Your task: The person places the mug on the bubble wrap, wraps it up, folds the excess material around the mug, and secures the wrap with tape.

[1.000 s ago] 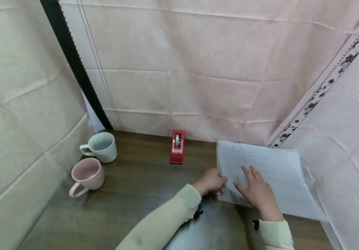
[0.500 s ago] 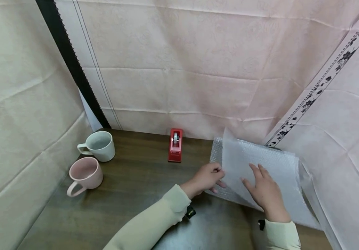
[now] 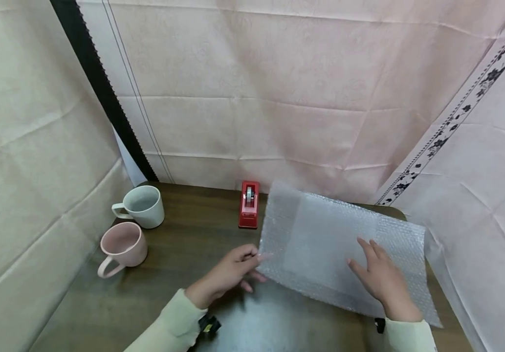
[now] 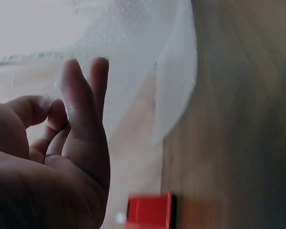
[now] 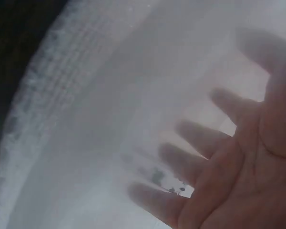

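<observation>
A translucent sheet of bubble wrap (image 3: 322, 244) spans the right part of the table, its left end lifted and reaching toward the tape dispenser. My left hand (image 3: 232, 271) pinches its near-left edge between thumb and index finger, the other fingers extended. The left wrist view shows that pinch, with the bubble wrap (image 4: 133, 43) hanging beyond the hand (image 4: 76, 157). My right hand (image 3: 386, 281) lies over the sheet's right half, fingers straight and spread. In the right wrist view the right hand's fingers (image 5: 195, 138) look hazy against the pale sheet (image 5: 95, 119).
A red tape dispenser (image 3: 249, 204) stands at the back middle of the wooden table (image 3: 182, 264), just left of the sheet. At the left are a pale blue mug (image 3: 143, 208) and a pink mug (image 3: 124, 244). Pale cloth (image 3: 252, 73) walls the back and sides.
My left hand has moved left and slightly nearer, drawing the bubble wrap's left edge along, now close to the tape dispenser. The right hand has shifted a little right and stays spread over the sheet.
</observation>
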A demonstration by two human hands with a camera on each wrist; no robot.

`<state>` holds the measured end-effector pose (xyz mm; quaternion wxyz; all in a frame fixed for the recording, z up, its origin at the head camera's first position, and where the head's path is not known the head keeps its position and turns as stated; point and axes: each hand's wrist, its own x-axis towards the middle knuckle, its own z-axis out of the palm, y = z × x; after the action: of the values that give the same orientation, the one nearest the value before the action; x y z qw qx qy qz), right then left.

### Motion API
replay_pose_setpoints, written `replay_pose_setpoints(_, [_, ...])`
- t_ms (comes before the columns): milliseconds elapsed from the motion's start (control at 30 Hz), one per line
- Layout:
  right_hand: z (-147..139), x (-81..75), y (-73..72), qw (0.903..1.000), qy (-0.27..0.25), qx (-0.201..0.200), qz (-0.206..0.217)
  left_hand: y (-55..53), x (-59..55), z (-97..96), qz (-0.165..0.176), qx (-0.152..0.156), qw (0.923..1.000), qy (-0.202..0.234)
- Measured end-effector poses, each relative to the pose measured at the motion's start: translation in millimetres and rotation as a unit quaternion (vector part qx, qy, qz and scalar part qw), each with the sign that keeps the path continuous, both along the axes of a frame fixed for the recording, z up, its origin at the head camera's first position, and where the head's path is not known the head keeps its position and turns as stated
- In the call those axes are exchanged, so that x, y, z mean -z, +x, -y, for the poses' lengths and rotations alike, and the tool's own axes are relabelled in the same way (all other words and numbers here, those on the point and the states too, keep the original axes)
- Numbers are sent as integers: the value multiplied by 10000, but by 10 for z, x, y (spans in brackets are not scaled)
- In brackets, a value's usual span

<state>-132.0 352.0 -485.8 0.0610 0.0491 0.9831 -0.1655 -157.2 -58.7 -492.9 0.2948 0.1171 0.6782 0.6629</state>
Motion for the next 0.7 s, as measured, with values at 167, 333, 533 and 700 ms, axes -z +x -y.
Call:
replay_pose_setpoints(167, [-15,64,21,9997,-149,-203,0,200,11,502,69,-142,9997,-185])
replay_pose_setpoints(333, [4,83,18,9992,-130,-370,35,420,15,915,-71,-282,9993,-239])
replay_pose_setpoints(533, [51,132,20,9985,-72,-540,75,587,60,1364,-325,-410,9964,-667])
replay_pose_setpoints(700, [85,166,23,9983,11,-536,237,691,68,1647,-309,-579,9905,-1208])
